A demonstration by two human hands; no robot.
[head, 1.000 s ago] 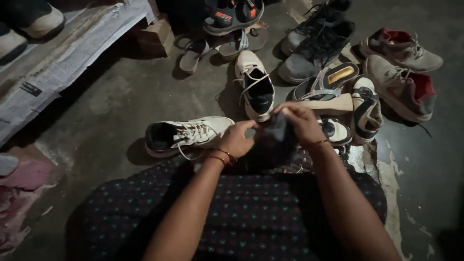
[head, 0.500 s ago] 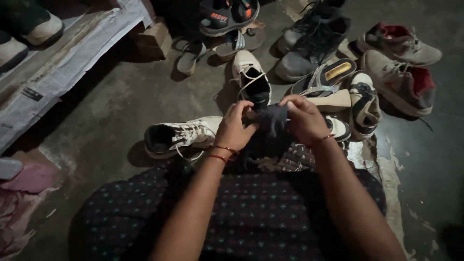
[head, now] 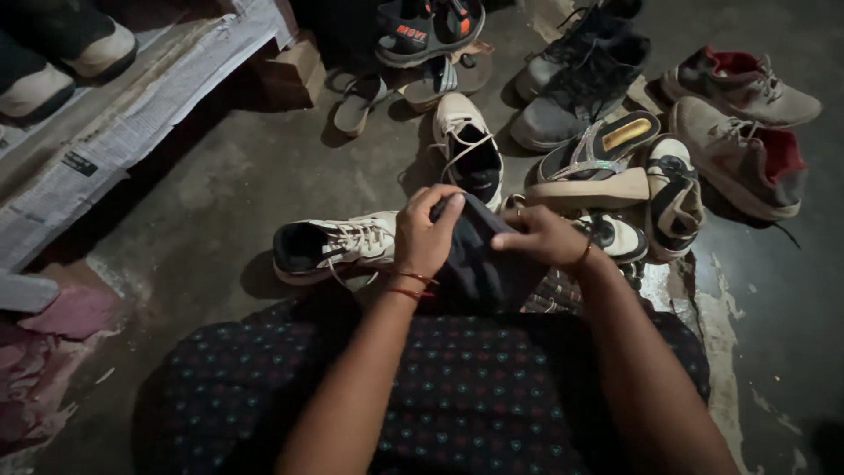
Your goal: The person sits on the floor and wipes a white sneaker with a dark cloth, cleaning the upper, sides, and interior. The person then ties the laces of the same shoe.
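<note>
Both of my hands hold a dark cloth-like item [head: 479,259] above my lap. My left hand [head: 426,233] grips its upper left edge, a red thread band on the wrist. My right hand [head: 541,236] pinches its right side, fingers pointing left. Whether the dark item is a cloth or a shoe I cannot tell. A white lace-up sneaker [head: 330,246] lies on its side just left of my left hand. Another white sneaker [head: 470,149] stands behind my hands.
Several shoes lie on the concrete floor ahead: grey sneakers with red lining [head: 747,149], a wedge sandal [head: 593,167], dark boots [head: 576,79], sandals [head: 431,26]. A newspaper-covered shelf [head: 132,123] runs along the left. My patterned dark garment [head: 440,396] fills the foreground.
My hands and the dark item sit slightly lower and closer to me than before, and my fingers have shifted on the item. The shoes have not moved.
</note>
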